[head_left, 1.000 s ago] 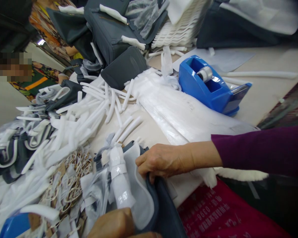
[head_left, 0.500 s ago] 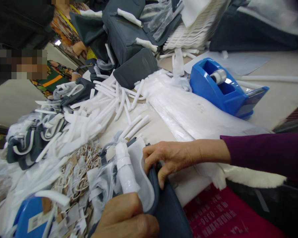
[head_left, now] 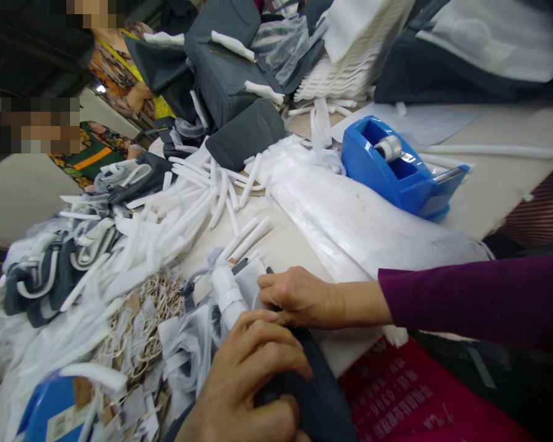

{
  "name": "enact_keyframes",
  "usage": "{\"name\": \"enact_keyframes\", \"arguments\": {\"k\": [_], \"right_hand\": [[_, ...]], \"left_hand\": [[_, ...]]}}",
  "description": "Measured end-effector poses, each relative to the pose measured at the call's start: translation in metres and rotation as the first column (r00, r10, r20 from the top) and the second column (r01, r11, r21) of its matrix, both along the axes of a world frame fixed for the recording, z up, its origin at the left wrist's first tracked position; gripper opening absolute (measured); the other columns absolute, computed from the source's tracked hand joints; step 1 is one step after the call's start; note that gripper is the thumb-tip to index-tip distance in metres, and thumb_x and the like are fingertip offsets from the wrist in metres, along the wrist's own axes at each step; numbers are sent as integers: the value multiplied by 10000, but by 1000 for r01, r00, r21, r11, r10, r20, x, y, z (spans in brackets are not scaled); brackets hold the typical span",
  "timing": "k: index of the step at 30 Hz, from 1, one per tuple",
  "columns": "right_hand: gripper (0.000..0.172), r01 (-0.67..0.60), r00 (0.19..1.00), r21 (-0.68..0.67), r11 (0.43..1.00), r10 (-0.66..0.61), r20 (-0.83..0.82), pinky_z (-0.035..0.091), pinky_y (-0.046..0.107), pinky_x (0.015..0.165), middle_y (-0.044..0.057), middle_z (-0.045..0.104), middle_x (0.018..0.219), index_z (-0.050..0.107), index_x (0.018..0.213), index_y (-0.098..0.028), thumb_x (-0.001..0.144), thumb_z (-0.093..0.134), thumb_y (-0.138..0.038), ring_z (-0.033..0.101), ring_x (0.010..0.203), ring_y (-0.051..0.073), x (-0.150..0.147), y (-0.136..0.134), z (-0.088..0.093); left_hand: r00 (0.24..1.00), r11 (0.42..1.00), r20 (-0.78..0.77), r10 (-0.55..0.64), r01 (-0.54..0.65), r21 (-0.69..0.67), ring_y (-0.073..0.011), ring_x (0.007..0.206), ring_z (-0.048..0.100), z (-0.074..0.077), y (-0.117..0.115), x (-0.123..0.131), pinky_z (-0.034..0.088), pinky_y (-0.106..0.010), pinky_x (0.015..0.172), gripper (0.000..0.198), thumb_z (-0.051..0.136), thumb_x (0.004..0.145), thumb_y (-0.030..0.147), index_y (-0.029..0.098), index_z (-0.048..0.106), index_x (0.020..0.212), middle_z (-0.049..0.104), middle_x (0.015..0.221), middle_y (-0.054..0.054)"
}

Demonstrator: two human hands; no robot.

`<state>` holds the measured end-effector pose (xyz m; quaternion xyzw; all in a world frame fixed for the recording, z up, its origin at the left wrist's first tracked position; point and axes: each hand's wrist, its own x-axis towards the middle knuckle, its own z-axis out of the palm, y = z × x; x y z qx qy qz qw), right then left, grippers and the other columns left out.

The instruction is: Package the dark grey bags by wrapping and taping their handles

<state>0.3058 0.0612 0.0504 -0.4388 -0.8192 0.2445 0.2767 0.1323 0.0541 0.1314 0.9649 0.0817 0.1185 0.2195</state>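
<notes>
My left hand (head_left: 249,380) lies at the bottom centre, its fingers curled over a dark grey bag (head_left: 313,399) at the table's near edge. My right hand (head_left: 299,298), in a purple sleeve, comes in from the right and presses its closed fingers on the same bag's top edge. Just left of both hands stands the bag's handle, wrapped in white foam and plastic (head_left: 228,291). A white foam sheet (head_left: 253,276) shows between the handle and my right hand.
A blue tape dispenser (head_left: 396,166) stands at the right. White foam tubes (head_left: 203,196) and plastic bags (head_left: 350,215) litter the table. Grey bags (head_left: 230,67) pile at the back beside stacked white sheets (head_left: 350,61). Paper tags with strings (head_left: 142,325) lie left. A person sits at far left.
My left hand has risen into view and closed over the bag, covering the white foam sheet. My right hand has shifted slightly left along the bag's edge.
</notes>
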Motion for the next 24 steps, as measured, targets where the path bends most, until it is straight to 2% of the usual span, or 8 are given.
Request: {"name": "enact_keyframes", "arguments": {"k": [3,5,7,12,17,19,21,24], "right_hand": [[216,23,1000,31,999,-23,-4,267,247,533,-2,558,868,591,775,-164,837,611,-370,466,631,111,0,-2,-9],[221,24,1000,35,999,-24,-17,280,243,539,-2,553,864,589,772,-162,838,613,-372,472,641,112,0,-2,-11],[224,21,999,35,999,-19,-44,305,238,554,-4,546,857,596,785,-161,848,603,-376,486,659,114,1,-1,-11],[103,17,996,56,998,-13,-84,324,233,570,-10,533,845,603,827,-176,832,589,-278,479,654,112,-2,2,-16],[48,32,985,55,998,-22,-172,327,244,570,-12,520,832,571,823,-185,801,574,-228,474,664,123,-3,1,-23],[92,58,964,-13,998,-60,-261,377,243,642,0,528,870,556,811,-178,738,611,-165,511,759,138,-1,-3,-19],[215,165,902,-163,973,-216,-374,411,246,694,17,543,915,545,858,-173,673,605,-82,536,820,147,1,-12,-13],[330,217,681,-564,796,-538,-497,447,241,657,23,578,880,511,970,-168,670,531,-31,572,730,127,-1,-28,-4]], "left_hand": [[997,988,-20,-72,68,-141,-188,865,623,8,8,2,520,-299,848,272,442,910,360,213,639,794,698,919,-57],[994,988,-106,-11,-5,-153,-201,963,629,18,16,1,512,-280,887,234,456,905,297,206,638,1021,698,1028,-68],[988,989,-152,39,-59,-133,-215,1037,616,26,25,2,492,-289,931,267,457,903,285,217,622,1103,690,1090,-57],[986,988,-168,-1,-24,-150,-225,896,616,22,35,16,494,-318,832,414,359,915,500,196,638,880,677,887,-57],[975,988,-223,-18,-17,-153,-214,775,554,12,29,22,448,-338,774,503,258,920,547,188,570,754,595,758,-53],[977,988,-211,-7,-26,-152,-209,751,535,11,28,20,428,-340,765,509,225,927,536,192,554,749,568,734,-46],[976,987,-219,6,-41,-155,-201,725,511,11,29,18,406,-339,743,497,220,928,527,193,538,743,537,712,-37],[964,983,-267,-11,-38,-178,-191,699,475,10,29,18,371,-337,699,472,250,921,530,191,512,725,499,695,-27]]}}
